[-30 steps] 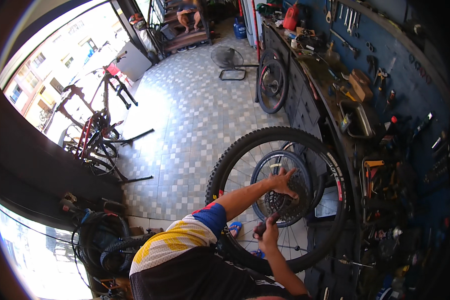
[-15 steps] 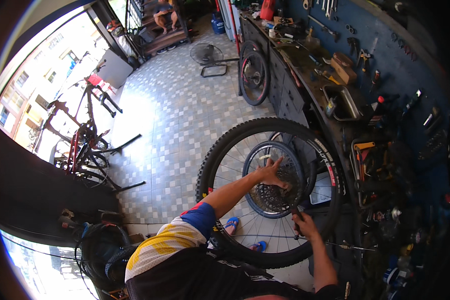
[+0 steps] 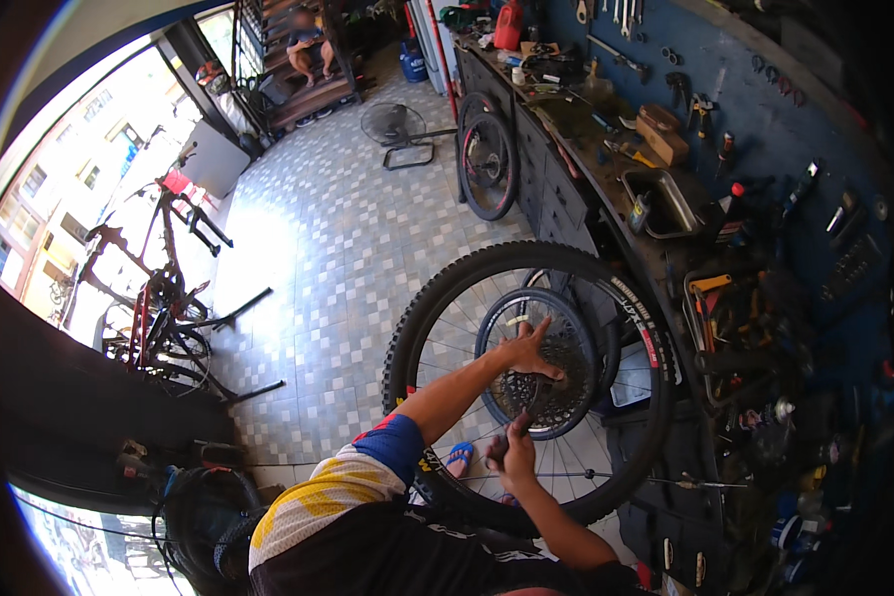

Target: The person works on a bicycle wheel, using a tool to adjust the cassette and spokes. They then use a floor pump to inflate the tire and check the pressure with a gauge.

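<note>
A large bicycle wheel (image 3: 407,328) with a knobby black tyre stands tilted in front of me. My left hand (image 3: 528,353) reaches over the rim, fingers spread, at the cassette (image 3: 571,363) by the hub. Below it, my right hand (image 3: 512,455) is closed in front of the spokes. A dark tool handle seems to be in that fist, its end near the cassette's lower edge. The hand hides most of it, so its kind is unclear. A smaller wheel (image 3: 487,328) shows through the spokes.
Along the right runs a workbench (image 3: 606,189) with a metal tray (image 3: 656,199) and many tools; more hang on the blue wall. A bicycle (image 3: 159,288) stands at the left, a fan (image 3: 395,127) on the tiled floor. A person (image 3: 310,55) sits on the stairs.
My right hand has moved left, from the cassette's lower right to its lower left. My left hand stays at the cassette. The whole view has shifted slightly.
</note>
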Motion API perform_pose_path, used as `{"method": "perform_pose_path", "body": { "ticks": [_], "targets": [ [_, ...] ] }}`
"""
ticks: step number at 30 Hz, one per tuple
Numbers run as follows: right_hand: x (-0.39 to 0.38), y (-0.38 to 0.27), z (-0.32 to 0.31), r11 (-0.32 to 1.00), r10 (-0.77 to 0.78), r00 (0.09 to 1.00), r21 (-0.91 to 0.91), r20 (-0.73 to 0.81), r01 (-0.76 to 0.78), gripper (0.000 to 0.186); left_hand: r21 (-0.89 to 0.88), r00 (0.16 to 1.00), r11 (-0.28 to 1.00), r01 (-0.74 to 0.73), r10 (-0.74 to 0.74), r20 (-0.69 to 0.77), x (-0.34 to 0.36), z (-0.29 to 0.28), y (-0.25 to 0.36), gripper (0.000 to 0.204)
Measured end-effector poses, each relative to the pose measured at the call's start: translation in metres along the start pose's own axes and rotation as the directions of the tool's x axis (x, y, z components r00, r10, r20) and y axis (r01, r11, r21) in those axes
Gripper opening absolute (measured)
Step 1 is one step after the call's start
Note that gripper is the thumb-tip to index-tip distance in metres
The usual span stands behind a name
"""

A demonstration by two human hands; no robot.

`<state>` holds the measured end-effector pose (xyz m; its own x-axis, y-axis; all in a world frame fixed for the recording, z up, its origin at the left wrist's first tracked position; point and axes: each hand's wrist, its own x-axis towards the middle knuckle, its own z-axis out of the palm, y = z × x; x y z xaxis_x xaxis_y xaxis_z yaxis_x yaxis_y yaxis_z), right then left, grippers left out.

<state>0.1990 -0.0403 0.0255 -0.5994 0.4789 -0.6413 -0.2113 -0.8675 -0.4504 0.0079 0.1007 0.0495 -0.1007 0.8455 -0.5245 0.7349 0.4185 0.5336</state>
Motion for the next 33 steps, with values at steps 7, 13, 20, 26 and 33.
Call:
{"method": "perform_pose_path", "body": {
  "ticks": [7, 13, 20, 26, 33],
  "targets": [
    [-0.003, -0.154, -0.144, 0.633, 0.148, 0.989, -0.767, -0.013, -0.105, 0.041, 0.002, 0.998, 1.0, 0.019, -0.019, 0.055, 0.011, -0.001, 0.009, 0.149],
    [0.0, -0.165, -0.131, 0.643, 0.18, 0.982, -0.762, 0.054, -0.076, 0.032, 0.038, 1.0, 0.999, 0.013, -0.013, -0.005, 0.006, 0.003, -0.006, 0.144],
    [-0.011, -0.025, -0.066, 0.957, -0.156, 0.973, -0.272, -0.172, 0.106, 0.032, 0.011, 0.999, 0.999, -0.04, 0.04, -0.02, 0.001, 0.001, -0.003, 0.142],
    [0.021, 0.022, 0.06, 0.973, -0.095, 0.973, 0.184, -0.212, 0.135, 0.021, 0.001, 1.0, 1.0, -0.003, 0.003, 0.002, 0.008, 0.002, -0.004, 0.146],
    [-0.006, -0.072, -0.111, 0.843, 0.145, 0.989, -0.526, 0.019, -0.114, 0.029, 0.018, 1.0, 1.0, 0.0, 0.0, 0.01, 0.027, 0.005, -0.008, 0.153]
  ]
}}
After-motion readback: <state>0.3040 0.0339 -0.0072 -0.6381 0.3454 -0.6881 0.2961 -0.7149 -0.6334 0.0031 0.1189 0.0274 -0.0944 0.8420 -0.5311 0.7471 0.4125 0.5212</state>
